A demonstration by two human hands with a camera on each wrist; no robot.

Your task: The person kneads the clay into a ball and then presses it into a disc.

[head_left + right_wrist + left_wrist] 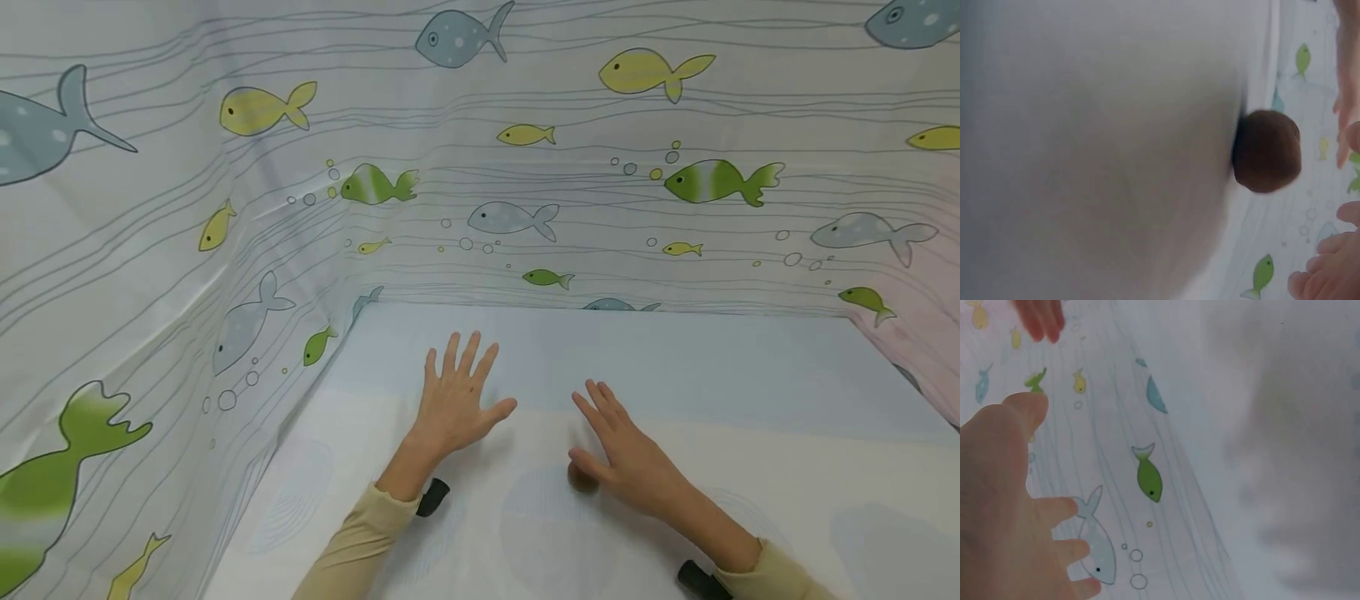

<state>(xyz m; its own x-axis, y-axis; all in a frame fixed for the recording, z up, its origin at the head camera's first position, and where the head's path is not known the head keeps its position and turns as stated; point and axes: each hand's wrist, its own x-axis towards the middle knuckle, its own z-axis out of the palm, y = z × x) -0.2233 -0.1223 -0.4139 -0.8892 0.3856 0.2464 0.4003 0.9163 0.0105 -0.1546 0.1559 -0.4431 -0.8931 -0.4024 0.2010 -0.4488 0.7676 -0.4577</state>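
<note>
A small round brown ball-like thing (1267, 152) sits on the white table, partly hidden by the right thumb in the head view. My right hand (628, 457) is over and beside it, fingers straight and pointing away, nothing gripped. To the left, my left hand (456, 407) is spread wide with its palm toward the table and holds nothing. In the left wrist view the left hand (997, 500) shows its thumb and several fingers extended. The right wrist view has the right hand's fingers (1329, 269) at its right edge, apart from the brown thing.
The table (750, 375) has a pale blue band at the back and faint circle prints. A fish-patterned curtain (465, 150) stands behind it and along the left side. Each wrist carries a black camera, like the left one (432, 497).
</note>
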